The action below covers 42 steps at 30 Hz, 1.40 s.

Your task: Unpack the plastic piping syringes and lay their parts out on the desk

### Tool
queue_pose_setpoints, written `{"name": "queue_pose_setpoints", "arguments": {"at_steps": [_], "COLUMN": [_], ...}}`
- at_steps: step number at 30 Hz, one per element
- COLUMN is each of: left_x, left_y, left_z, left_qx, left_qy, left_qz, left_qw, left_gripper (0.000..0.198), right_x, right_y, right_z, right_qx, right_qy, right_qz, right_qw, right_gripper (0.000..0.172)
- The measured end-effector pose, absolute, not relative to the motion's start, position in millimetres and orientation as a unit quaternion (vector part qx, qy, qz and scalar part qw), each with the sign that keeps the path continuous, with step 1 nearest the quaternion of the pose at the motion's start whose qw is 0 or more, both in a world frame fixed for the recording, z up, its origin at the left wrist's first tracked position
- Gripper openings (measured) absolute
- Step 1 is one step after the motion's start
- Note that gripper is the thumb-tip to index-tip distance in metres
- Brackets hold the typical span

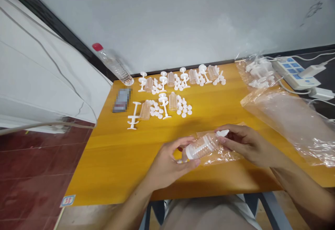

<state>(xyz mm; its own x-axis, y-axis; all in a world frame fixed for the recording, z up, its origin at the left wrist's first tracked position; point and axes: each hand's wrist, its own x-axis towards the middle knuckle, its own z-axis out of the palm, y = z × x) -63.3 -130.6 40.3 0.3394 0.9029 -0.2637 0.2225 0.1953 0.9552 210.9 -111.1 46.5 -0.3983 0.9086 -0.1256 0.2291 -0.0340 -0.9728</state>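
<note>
My left hand and right hand together gripped a ribbed clear bottle in its plastic wrapper, above the bench near its 6 o'clock edge; bare wood lay toward 9 o'clock.

A water bottle and power strip flank the table.
</note>
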Motion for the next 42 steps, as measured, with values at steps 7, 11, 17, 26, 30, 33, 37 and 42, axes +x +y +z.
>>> {"name": "queue_pose_setpoints", "arguments": {"at_steps": [7, 11, 17, 26, 30, 33, 37, 42], "left_x": [-72, -68, -76, -95, -89, -88, -84, -59], "left_y": [-108, -102, -98, -108, -119, -125, -123, -114], "left_z": [34, 38, 46, 24, 15, 9, 9, 14], "left_qx": [0.335, 0.431, 0.551, 0.355, 0.371, 0.381, 0.396, 0.510], "left_qy": [0.367, 0.391, 0.446, 0.438, 0.411, 0.400, 0.439, 0.535], "left_qz": [0.197, 0.226, 0.214, 0.285, 0.328, 0.337, 0.338, 0.388], "left_qw": [0.845, 0.781, 0.673, 0.775, 0.765, 0.763, 0.733, 0.551], "left_gripper": [0.063, 0.056, 0.045, 0.054, 0.050, 0.050, 0.049, 0.040], "right_x": [227, 223, 219, 229, 201, 190, 200, 202], "right_y": [-92, -79, -78, 14, 81, 105, 91, -1], "right_z": [62, 53, 43, 22, 0, -7, 0, 26], "right_qx": [-0.370, -0.403, -0.459, -0.625, -0.644, -0.653, -0.659, -0.603], "right_qy": [-0.624, -0.578, -0.574, -0.683, -0.711, -0.707, -0.697, -0.585], "right_qz": [0.620, 0.640, 0.609, 0.296, 0.235, 0.224, 0.234, 0.473], "right_qw": [0.299, 0.307, 0.297, 0.235, 0.155, 0.152, 0.160, 0.264], "right_gripper": [0.029, 0.041, 0.039, 0.027, 0.025, 0.022, 0.042, 0.059]}}
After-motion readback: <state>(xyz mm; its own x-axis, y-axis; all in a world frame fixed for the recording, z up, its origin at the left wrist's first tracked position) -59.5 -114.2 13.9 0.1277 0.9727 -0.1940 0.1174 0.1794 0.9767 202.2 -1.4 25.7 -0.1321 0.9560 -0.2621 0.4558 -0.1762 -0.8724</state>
